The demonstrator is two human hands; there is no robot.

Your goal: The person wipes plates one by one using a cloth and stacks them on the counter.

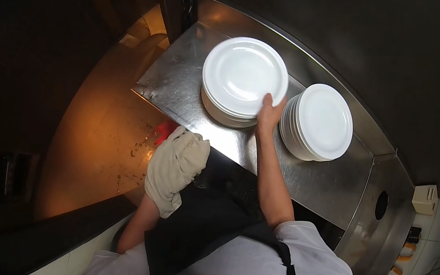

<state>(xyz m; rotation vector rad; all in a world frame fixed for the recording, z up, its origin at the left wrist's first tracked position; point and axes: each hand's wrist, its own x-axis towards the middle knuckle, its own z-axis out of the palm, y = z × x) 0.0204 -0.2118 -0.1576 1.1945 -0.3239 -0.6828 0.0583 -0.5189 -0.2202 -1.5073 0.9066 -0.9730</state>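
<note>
My right hand (270, 113) grips the edge of the top white plate (242, 73) on the left stack, its thumb over the rim and its other fingers mostly hidden. A second stack of white plates (325, 121) stands to the right, just beside that hand. A beige cloth (177, 165) covers my left hand and wrist, so its fingers cannot be seen. Something red (165, 130) shows at the far end of the cloth; its kind is unclear.
Both stacks stand on a stainless steel counter (314, 180) with a raised back edge. To the left is a large orange-lit surface (103, 139) with dark specks. A metal panel with a round hole (381, 205) lies at the right.
</note>
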